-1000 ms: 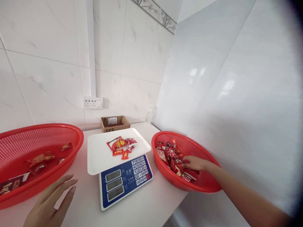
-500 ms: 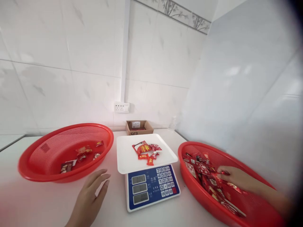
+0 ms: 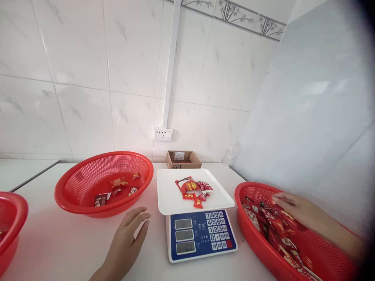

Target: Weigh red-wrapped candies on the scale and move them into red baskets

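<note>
A blue-faced scale (image 3: 202, 235) stands on the white counter, and its white tray (image 3: 170, 195) carries several red snack packets (image 3: 193, 188). My left hand (image 3: 128, 240) lies flat on the counter left of the scale, fingers spread, holding nothing. My right hand (image 3: 295, 209) reaches into the red basket on the right (image 3: 258, 249), which is full of red packets (image 3: 275, 226). Its fingers rest among the packets with something thin and dark at the fingertips; I cannot make out what it is.
A second red basket (image 3: 88, 205) with a few packets stands left of the scale. Part of a third red basket (image 3: 13, 218) shows at the far left edge. A small cardboard box (image 3: 183, 160) and a wall socket (image 3: 163, 134) are at the back. Tiled walls close the corner.
My view has swung left, so everything has shifted right and the third basket has come into sight. My right hand has moved towards the far side of its basket. My left hand has stayed flat.
</note>
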{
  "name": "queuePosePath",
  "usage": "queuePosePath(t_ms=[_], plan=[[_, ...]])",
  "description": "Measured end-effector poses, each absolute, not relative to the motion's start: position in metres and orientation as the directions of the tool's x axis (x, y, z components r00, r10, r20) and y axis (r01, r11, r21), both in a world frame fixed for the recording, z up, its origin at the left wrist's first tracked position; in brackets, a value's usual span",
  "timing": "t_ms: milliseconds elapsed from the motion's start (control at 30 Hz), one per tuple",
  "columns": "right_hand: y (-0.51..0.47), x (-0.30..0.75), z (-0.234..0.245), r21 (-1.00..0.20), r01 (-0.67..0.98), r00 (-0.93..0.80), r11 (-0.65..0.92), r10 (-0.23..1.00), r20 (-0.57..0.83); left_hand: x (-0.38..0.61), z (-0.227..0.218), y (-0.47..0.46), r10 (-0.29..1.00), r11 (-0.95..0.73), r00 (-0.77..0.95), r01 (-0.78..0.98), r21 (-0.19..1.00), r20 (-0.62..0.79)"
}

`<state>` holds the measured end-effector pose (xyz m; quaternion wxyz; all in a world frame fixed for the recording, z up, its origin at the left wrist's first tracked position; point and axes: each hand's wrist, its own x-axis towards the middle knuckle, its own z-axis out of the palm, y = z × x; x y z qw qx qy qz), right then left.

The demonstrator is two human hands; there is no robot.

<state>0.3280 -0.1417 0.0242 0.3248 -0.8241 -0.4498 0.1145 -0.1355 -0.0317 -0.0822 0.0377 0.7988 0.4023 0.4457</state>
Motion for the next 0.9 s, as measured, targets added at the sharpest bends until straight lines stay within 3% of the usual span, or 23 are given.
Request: queuePosePath(t_ms=[67,133,233,400,567,767,900], plan=[[-0.129,0.297,0.039,-0.741,0.546,0.613,-0.391,0.790,0.034,-0.135,-0.082,-0.032,0.682,-0.670,0.276,0.608,0.427,0.677],[-0.114,0.266,0.048,-0.840,0.431,0.523,-0.330,0.850,-0.065,-0.135,-0.082,-0.032,0.684,-0.668,0.272,0.607,0.431,0.677],[-0.084,0.229,0.048,-0.858,0.456,0.408,-0.234,0.913,-0.033,-0.135,-0.082,-0.031,0.676,-0.674,0.272,0.605,0.424,0.685],[-0.033,0.190,0.030,-0.770,0.633,0.263,-0.079,0.957,0.118,-0.137,-0.084,-0.031,0.668,-0.678,0.280,0.611,0.409,0.690],[-0.010,0.174,0.020,-0.747,0.663,0.205,-0.057,0.973,0.107,-0.137,-0.082,-0.033,0.668,-0.683,0.292,0.606,0.408,0.684],[-0.013,0.180,0.016,-0.473,0.873,0.198,-0.122,0.973,0.116,-0.138,-0.080,-0.034,0.669,-0.683,0.293,0.604,0.410,0.683],[-0.015,0.189,0.007,-0.379,0.914,0.191,-0.143,0.978,0.090,-0.138,-0.079,-0.034,0.675,-0.679,0.291,0.605,0.416,0.678]])
